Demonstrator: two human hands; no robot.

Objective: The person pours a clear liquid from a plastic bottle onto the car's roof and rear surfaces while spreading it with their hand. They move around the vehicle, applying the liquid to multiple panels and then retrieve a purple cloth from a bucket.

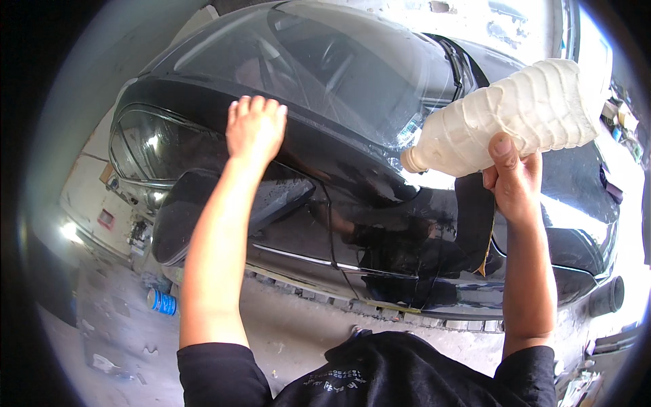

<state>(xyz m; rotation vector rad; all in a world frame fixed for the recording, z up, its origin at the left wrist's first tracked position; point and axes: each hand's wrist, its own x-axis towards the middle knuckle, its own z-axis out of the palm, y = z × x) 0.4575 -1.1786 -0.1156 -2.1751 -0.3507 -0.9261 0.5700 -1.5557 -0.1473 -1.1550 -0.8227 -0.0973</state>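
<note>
My right hand (513,188) is closed around a ribbed, cloudy plastic bottle (503,117), held tilted over the black car's front side with its narrow neck pointing left. A dark sheet with a torn yellowish edge (475,219) hangs below the bottle, close to my right hand; whether my fingers hold it too, I cannot tell. My left hand (257,127) rests on the black roof pillar (325,147) beside the windshield (351,76), fingers slightly spread and nothing seen in them. The wing mirror (188,213) is to the left of my left forearm.
A blue can (161,301) lies on the floor at the left. A dark bucket (608,296) stands by the car's front end at the right. A small dark object (610,184) sits on the car's front. Clutter lies at the right edge and lower right.
</note>
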